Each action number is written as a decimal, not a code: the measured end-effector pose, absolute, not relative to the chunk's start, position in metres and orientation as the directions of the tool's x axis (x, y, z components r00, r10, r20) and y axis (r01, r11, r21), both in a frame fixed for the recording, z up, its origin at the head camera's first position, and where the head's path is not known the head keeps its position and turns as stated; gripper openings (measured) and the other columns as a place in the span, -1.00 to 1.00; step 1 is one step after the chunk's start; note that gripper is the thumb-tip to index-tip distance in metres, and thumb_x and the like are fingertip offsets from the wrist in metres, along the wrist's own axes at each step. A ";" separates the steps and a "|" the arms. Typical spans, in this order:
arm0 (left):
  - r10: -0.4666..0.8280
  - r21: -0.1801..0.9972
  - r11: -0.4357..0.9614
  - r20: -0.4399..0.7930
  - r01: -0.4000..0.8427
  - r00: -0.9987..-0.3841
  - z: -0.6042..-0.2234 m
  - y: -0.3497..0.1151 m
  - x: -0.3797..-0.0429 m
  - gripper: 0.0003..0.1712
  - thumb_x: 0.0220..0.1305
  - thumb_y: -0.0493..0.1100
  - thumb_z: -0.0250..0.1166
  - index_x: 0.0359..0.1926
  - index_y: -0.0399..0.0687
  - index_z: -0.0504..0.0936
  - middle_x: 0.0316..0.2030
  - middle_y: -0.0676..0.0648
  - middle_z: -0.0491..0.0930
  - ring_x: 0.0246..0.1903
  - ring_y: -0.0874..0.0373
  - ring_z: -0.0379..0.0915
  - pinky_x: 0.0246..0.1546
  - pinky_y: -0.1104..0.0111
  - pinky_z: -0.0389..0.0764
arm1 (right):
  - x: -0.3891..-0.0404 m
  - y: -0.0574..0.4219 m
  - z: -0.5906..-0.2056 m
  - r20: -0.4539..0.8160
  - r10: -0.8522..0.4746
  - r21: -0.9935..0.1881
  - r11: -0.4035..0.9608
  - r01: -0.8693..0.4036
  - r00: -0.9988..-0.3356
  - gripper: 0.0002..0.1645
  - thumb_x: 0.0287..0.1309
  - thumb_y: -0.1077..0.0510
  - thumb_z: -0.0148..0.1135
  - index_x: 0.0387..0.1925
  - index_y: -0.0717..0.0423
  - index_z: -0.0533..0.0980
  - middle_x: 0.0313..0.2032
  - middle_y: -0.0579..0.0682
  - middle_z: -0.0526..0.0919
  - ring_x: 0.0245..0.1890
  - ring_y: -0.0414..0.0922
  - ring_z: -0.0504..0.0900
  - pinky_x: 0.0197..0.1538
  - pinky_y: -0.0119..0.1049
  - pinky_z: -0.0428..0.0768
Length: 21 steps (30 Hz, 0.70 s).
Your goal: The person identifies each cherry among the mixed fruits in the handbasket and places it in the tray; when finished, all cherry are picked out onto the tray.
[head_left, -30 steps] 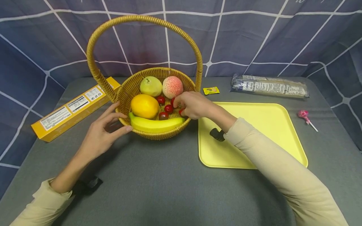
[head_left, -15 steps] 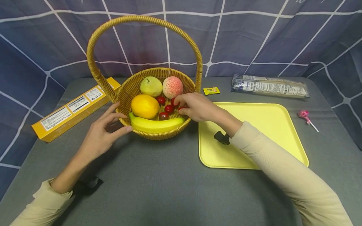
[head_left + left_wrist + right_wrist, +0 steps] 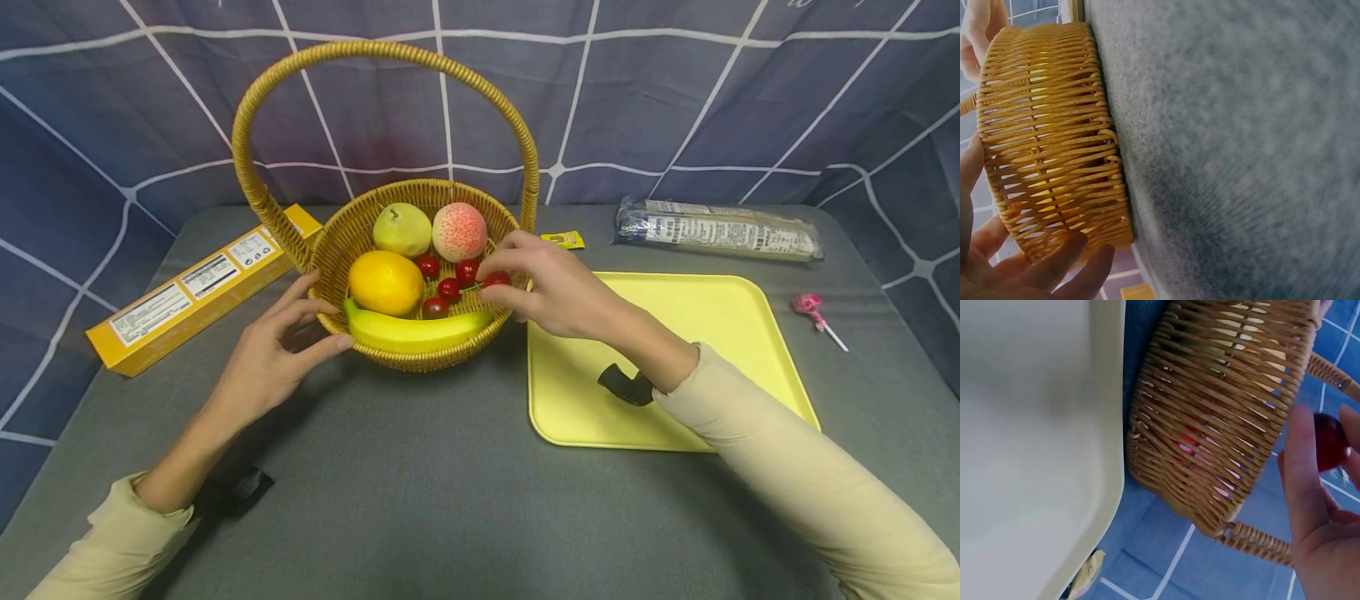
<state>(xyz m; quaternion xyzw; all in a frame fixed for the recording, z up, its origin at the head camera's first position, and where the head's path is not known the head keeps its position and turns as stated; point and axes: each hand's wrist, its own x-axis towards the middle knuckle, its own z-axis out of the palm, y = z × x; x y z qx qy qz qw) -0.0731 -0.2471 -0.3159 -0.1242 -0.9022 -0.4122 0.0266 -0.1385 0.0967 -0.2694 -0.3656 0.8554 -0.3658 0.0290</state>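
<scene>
My right hand point(image 3: 555, 287) pinches a dark red cherry point(image 3: 1330, 442) between thumb and fingers at the right rim of the wicker basket point(image 3: 423, 360). In the right wrist view, the cherry sits level with the rim, beside the basket's woven wall. My left hand point(image 3: 273, 358) holds the basket's left side, its fingers and thumb spread about the rim and outer wall. Inside the basket lie a green pear point(image 3: 402, 229), a pink peach point(image 3: 460, 232), a yellow lemon-like fruit point(image 3: 386, 283), a banana point(image 3: 420, 332) and several loose cherries point(image 3: 448, 289).
A yellow tray point(image 3: 675, 358) lies right of the basket under my right forearm. Behind it are a small yellow packet point(image 3: 566, 240) and a long plastic-wrapped pack point(image 3: 720, 229). A pink lollipop point(image 3: 808, 306) lies at far right. An orange box point(image 3: 202, 287) stands left of the basket.
My right hand has drawn back and slightly up toward the basket's right rim with a cherry, uncovering other cherries. My left hand has stayed on the basket.
</scene>
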 end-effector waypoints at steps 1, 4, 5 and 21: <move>0.202 0.737 0.629 0.151 0.246 -0.968 -0.316 -0.247 -0.073 -0.56 0.24 -0.11 0.43 0.07 -0.21 0.59 0.50 -0.04 0.05 0.22 -0.33 0.35 0.08 -0.17 0.47 | -0.136 0.100 -0.269 0.232 -0.634 -0.664 0.450 -0.596 -0.737 -0.83 0.28 0.16 0.31 -0.12 0.11 0.67 -0.16 -0.02 0.56 -0.43 -0.18 0.57 -0.29 -0.25 0.59; 0.203 0.735 0.631 0.153 0.249 -0.967 -0.316 -0.247 -0.073 -0.57 0.24 -0.11 0.43 0.07 -0.21 0.59 0.51 -0.03 0.05 0.22 -0.33 0.35 0.07 -0.17 0.48 | -0.131 0.110 -0.268 0.250 -0.602 -0.713 0.415 -0.564 -0.758 -0.80 0.23 0.18 0.36 -0.11 0.13 0.67 -0.16 -0.04 0.60 -0.30 -0.17 0.56 -0.26 -0.25 0.63; 0.204 0.735 0.631 0.152 0.249 -0.967 -0.316 -0.247 -0.073 -0.57 0.24 -0.11 0.43 0.07 -0.20 0.59 0.51 -0.04 0.05 0.22 -0.33 0.35 0.07 -0.18 0.48 | -0.130 0.114 -0.268 0.248 -0.596 -0.727 0.407 -0.553 -0.764 -0.78 0.21 0.20 0.38 -0.10 0.14 0.66 -0.16 -0.05 0.60 -0.25 -0.16 0.54 -0.24 -0.26 0.64; 0.205 0.727 0.638 0.156 0.253 -0.966 -0.316 -0.247 -0.072 -0.58 0.26 -0.10 0.42 0.06 -0.21 0.59 0.51 -0.02 0.05 0.21 -0.31 0.37 0.07 -0.18 0.48 | -0.141 0.182 -0.286 0.043 -0.513 -0.683 0.611 -0.400 -0.857 -0.67 0.18 0.22 0.38 -0.01 0.22 0.61 -0.16 0.02 0.69 -0.15 -0.08 0.62 -0.18 -0.17 0.59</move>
